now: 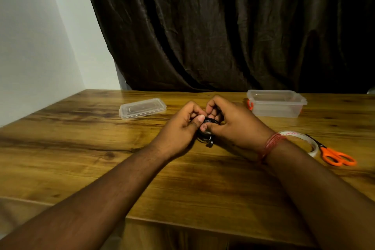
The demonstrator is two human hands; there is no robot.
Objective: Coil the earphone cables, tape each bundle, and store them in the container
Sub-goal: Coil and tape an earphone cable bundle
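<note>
Above the middle of the wooden worktop (81,138), both hands meet around a small black coil of earphone cable (207,128). The left hand (180,128) has its fingers (192,109) curled inward, with the thumb pressed on the upper left side of the coil. The right hand (233,124) also curls round the bundle, its thumb lying across the lower front of the loops and the other fingers folded behind them, so both hands pinch the same coil between them. Much of the cable is hidden by the hands; a short end with a small plug or earpiece hangs just below them, close to the wood, and whether it touches cannot be told. A band of red thread (272,144) circles the right wrist.

To the far right, near the back edge, stands a clear plastic container (277,104) with no lid on it; something orange (250,104) shows at its left end, too small to identify. The matching clear lid (142,108) lies flat on the worktop to the left of the hands, well apart from the container. Beside the right forearm lies a roll of clear tape (304,140), partly hidden behind the wrist, and orange-handled scissors (334,155) rest against its right side, blades pointing toward the back. A dark curtain (223,26) hangs behind the worktop, and a white wall (30,46) stands at left.
</note>
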